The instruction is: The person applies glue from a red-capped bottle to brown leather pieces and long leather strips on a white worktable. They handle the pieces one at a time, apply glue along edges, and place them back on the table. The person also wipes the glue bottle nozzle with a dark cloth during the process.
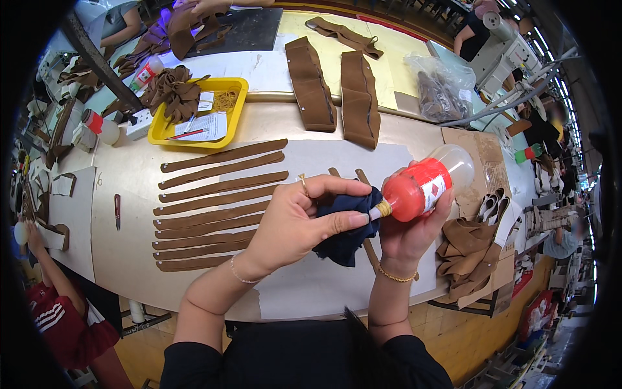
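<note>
My right hand grips a clear plastic bottle filled with red liquid, tipped so its nozzle points left. My left hand pinches a dark blue cloth against that nozzle. Both hands hover over the white sheet on the beige table. Several long brown suede strips lie in a row just left of my left hand. Two more brown strips poke out from behind the cloth.
A yellow tray with brown scraps, paper and rubber bands stands at the back left. Two wide brown suede pieces lie behind. A heap of tan leather parts sits at right. Another person's arm is at the far left.
</note>
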{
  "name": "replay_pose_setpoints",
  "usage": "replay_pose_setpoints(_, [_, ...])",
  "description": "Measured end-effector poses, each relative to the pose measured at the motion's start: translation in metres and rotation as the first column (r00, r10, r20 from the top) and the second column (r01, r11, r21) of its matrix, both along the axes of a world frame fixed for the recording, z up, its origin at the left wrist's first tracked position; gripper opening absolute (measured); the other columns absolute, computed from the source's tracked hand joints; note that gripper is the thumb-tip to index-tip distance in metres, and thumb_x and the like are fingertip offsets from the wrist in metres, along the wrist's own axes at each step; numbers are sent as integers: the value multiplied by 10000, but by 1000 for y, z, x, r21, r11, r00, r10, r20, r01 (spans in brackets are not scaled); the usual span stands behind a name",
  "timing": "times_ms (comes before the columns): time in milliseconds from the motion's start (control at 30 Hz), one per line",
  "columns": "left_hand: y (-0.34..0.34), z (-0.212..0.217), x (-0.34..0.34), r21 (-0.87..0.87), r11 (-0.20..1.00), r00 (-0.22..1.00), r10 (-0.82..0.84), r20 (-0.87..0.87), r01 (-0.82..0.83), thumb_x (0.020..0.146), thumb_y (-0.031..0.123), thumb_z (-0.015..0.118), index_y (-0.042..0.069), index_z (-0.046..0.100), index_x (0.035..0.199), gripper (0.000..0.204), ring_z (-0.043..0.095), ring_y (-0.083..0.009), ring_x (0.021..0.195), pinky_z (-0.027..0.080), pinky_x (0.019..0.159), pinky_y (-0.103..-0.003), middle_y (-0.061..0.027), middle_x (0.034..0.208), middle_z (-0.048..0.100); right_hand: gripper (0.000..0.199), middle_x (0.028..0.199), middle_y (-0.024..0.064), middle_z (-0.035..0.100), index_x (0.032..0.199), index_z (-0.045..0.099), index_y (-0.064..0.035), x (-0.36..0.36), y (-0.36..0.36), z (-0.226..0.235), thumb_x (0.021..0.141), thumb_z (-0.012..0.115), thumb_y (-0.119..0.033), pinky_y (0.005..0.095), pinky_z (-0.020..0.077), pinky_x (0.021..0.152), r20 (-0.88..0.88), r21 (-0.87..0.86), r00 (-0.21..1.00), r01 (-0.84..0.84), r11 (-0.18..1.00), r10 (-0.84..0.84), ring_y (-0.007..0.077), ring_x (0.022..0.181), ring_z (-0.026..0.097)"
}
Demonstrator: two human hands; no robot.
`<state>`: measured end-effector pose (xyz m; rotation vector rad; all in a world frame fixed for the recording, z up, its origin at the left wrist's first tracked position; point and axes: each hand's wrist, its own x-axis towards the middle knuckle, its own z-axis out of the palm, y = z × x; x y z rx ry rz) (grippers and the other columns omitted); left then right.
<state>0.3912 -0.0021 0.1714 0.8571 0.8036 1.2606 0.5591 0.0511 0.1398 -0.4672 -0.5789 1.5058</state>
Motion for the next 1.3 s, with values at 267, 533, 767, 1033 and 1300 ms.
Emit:
replay_pose_setpoints(267, [-3,7,-4,74,997,987,42,-156,-31,776,-16,728,16,559,1046,321,613,-102,897,513,796,-236,-62,992,621,610,1113,104,572,1248,440,-40,3,0,-4,885,558,-516,380,533,849,63,-27,997,-42,999,43,205,984,605])
replay_pose_setpoints(533, [-2,5,-4,87,996,994,25,-106,-16,773,-31,696,98,377,1065,451,591,-83,871,501,769,-229,-84,972,595,563,1113,89,578,1252,439,-72,2,0,-9,902,536,-502,396,506,877,-36,-97,992,-120,988,117,220,1010,591])
replay_pose_setpoints(767, [-3,3,-2,64,996,997,59,-52,-55,785,-1,681,87,367,1036,412,555,-69,844,472,721,-216,-62,932,571,566,1111,92,578,1247,440,-69,0,1,-10,899,545,-503,407,484,904,-55,-115,992,-122,986,116,232,1041,573])
replay_pose_setpoints(1033, [-2,-3,-3,112,991,996,73,-52,-67,775,0,681,88,369,1009,400,507,-63,874,448,774,-223,-23,939,491,549,1093,76,586,1211,465,-93,4,4,-11,884,550,-526,394,499,867,-100,-148,984,-158,976,144,212,1000,587])
replay_pose_setpoints(1300, [-4,-1,-3,106,990,993,98,-72,-90,770,0,680,81,389,968,361,481,-63,870,428,796,-226,-14,933,479,555,1062,61,593,1204,468,-109,9,6,-9,878,544,-551,375,514,809,-103,-186,983,-168,968,151,201,948,603])
